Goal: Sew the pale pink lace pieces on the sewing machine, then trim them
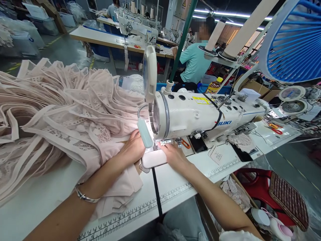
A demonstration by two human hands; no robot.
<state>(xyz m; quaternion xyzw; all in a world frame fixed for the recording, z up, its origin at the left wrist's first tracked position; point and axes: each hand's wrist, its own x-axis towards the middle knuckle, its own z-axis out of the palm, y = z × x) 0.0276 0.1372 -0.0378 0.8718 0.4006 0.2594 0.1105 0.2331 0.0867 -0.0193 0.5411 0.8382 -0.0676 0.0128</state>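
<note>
L hand [132, 148] grip spread flat on pale pink lace fabric [75, 113]. R hand [173, 155] at white sewing machine [200, 115]; grip can't tell.

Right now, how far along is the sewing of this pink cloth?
Done: nothing clearly; no finished seam shows. In hand: the left hand presses one pink piece at the machine, and the right hand rests beside it. Left: the pile alongside seems to wait, though whether it is sewn or not is unclear.
</note>
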